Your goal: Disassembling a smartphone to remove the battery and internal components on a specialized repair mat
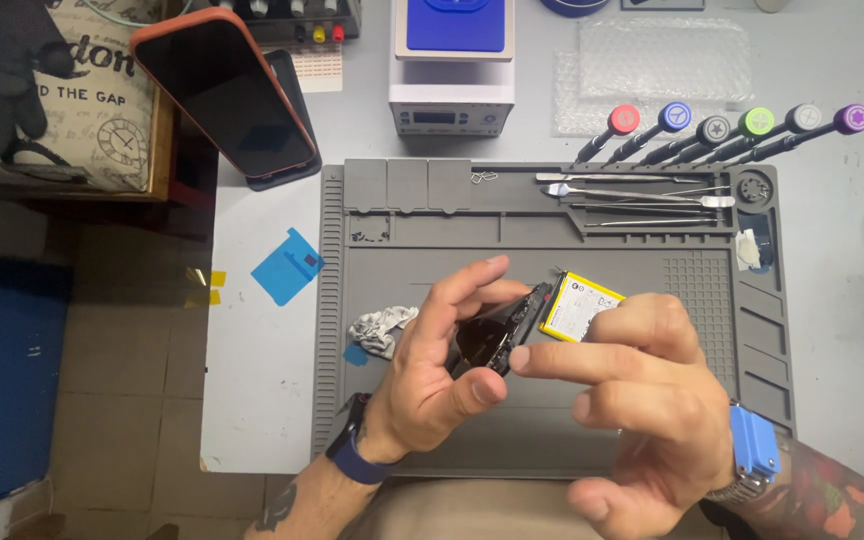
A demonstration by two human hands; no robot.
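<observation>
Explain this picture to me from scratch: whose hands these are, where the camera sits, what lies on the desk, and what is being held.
There is no machine here: a person works with bare hands, filmed by a camera on their head looking down. The left hand grips an opened black phone body on edge; the right hand touches it with one fingertip. Beneath lies a grey rubber work mat, with a yellow flat battery, a crumpled grey cloth and metal prying tools on it. Behind the mat stands a row of colour-capped screwdrivers, and to its left a dark phone in an orange case.

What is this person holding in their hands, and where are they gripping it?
The left hand holds an opened black phone edge-on, thumb and fingers gripping its long sides. The right hand touches its lower edge with one fingertip.
</observation>
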